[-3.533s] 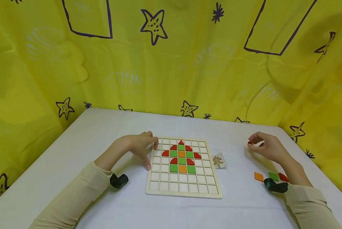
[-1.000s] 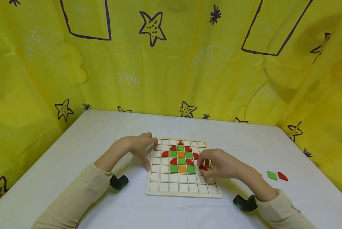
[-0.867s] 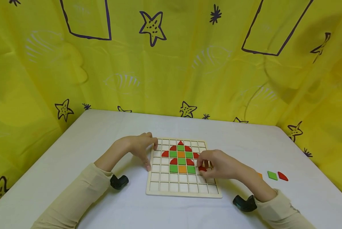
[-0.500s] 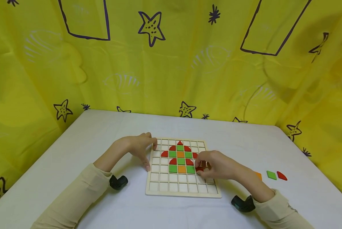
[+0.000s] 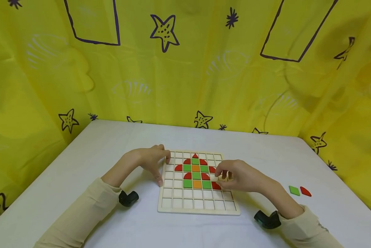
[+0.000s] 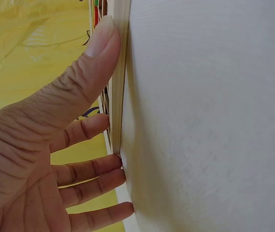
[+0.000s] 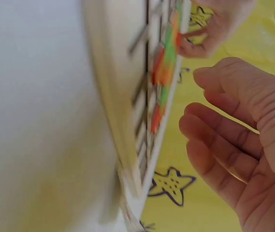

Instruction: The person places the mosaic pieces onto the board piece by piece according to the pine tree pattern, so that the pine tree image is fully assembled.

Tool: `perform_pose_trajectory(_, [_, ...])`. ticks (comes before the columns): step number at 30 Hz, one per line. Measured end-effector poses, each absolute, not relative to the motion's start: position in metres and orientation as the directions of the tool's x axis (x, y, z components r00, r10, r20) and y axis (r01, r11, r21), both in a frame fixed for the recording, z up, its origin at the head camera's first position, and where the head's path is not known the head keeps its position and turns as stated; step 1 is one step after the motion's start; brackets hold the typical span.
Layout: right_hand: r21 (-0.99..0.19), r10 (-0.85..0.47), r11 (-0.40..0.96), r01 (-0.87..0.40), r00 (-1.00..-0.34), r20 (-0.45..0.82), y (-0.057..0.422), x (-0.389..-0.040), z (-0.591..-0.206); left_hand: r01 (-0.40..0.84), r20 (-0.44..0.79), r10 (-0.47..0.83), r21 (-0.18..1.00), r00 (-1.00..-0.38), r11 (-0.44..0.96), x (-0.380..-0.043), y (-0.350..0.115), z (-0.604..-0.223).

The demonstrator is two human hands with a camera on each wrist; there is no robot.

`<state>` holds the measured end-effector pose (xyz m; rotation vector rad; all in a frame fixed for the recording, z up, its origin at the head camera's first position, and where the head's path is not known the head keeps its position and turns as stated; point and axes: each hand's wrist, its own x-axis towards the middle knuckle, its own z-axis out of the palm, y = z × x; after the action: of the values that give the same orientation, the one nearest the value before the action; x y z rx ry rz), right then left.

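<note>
The left hand [image 5: 151, 162] rests at the left edge of a pale wooden grid board [image 5: 199, 208], thumb and fingers touching its side. In the left wrist view, the thumb [image 6: 101, 48] lies along the wooden edge and the other fingers are extended. Red, green and orange tiles form a tree-like figure on the board, with a red triangle [image 5: 195, 156] at its top. The right hand [image 5: 241, 175] hovers over the board's right side, fingers parted and holding nothing. Below its fingertips, a red tile [image 5: 216, 186] lies beside a green square [image 5: 206, 184], partly hidden by the thumb.
To the right on the white table [image 5: 117, 224] lie a loose green square tile [image 5: 294, 190] and a red rounded tile [image 5: 305, 191]. A yellow patterned curtain [image 5: 185, 86] surrounds the table's back and sides.
The right hand brought a red tile from the right to the board, set it beside the green square and let go, lifting slightly. The left hand stays at the board's edge.
</note>
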<state>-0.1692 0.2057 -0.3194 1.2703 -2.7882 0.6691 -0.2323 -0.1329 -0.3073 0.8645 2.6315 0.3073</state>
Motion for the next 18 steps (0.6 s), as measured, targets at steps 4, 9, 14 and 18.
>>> perform_pose_trajectory(4, [-0.336, -0.698, 0.588, -0.736, -0.672, 0.249, 0.220, -0.168, -0.313, 0.533, -0.259, 0.611, 0.312, -0.748, 0.786, -0.231, -0.132, -0.307])
perform_pose_trajectory(9, [-0.302, -0.662, 0.633, -0.713, -0.701, 0.266, 0.239, -0.163, -0.307, 0.538, -0.258, 0.613, 0.307, -0.747, 0.785, -0.233, -0.132, -0.308])
perform_pose_trajectory(14, [-0.267, -0.623, 0.675, -0.687, -0.726, 0.291, 0.256, -0.158, -0.304, 0.549, -0.254, 0.621, 0.303, -0.741, 0.779, -0.234, -0.133, -0.309])
perform_pose_trajectory(18, [-0.247, -0.599, 0.696, -0.674, -0.735, 0.317, 0.271, -0.153, -0.304, 0.544, -0.259, 0.618, 0.307, -0.742, 0.781, -0.234, -0.133, -0.309])
